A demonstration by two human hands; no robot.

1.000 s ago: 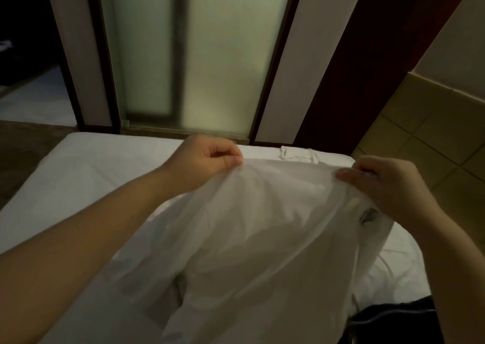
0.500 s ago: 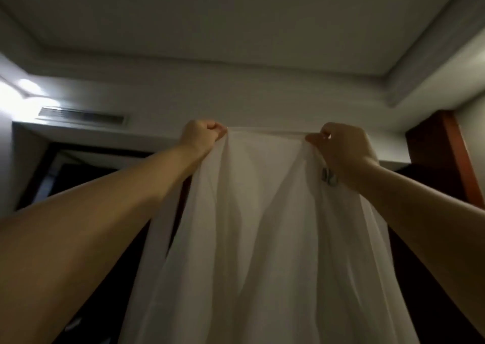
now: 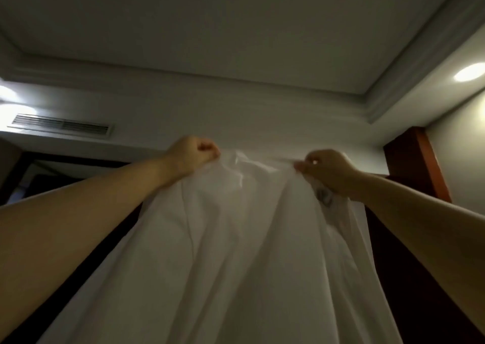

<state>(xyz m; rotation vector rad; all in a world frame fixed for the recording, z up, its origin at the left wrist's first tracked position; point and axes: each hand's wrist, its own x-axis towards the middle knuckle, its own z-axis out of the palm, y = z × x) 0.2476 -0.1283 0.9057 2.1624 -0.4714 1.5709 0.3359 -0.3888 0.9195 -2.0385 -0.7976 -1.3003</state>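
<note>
Overhead, white sheet (image 3: pixel 236 251) hangs soft, light, floppy; left hand (image 3: pixel 193 154) fisted on top edge, right hand (image 3: pixel 328 171) pinching it. Best hold: hem corners, grip spaced apart.

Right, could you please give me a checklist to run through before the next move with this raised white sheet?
1. Left hand grips the white sheet at its top edge: ok.
2. Right hand pinches the same edge: ok.
3. Edge between the hands stretched flat: not ok, it sags and crumples.
4. Sheet hangs without twists: cannot tell, its lower part is out of frame.
5. Room below to lay it down: cannot tell, out of view.
</note>
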